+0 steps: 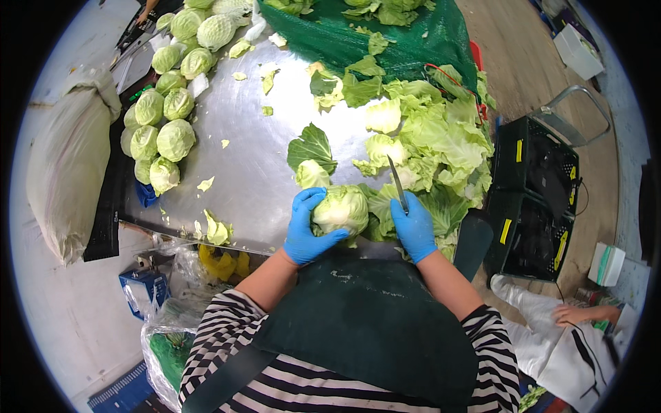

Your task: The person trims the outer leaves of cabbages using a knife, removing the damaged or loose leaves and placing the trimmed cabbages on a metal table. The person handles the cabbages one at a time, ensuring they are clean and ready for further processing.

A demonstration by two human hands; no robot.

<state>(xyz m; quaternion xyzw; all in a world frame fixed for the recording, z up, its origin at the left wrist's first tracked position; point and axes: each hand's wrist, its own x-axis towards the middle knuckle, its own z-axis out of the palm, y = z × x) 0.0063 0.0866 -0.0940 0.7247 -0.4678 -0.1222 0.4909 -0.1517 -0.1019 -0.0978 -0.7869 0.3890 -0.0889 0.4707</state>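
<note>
My left hand (308, 231), in a blue glove, grips a pale green cabbage head (342, 209) at the near edge of the steel table (248, 170). Its thumb lies across the cabbage's near side. In my right hand (414, 227), also gloved in blue, is a knife (396, 178) with its narrow blade pointing away from me. The blade is apart from the cabbage. A pale leaf piece (312, 174) and a dark green leaf (311, 148) lie just beyond the held cabbage. Loose cabbage leaves (439, 139) are heaped to the right, partly under my right hand.
Several cabbage heads (175, 140) line the table's left side. A green mesh sack (330, 38) with leaves on it covers the far end. Black crates (537, 193) stand on the right, near a seated person (557, 346). A filled whitish sack (69, 170) is at left.
</note>
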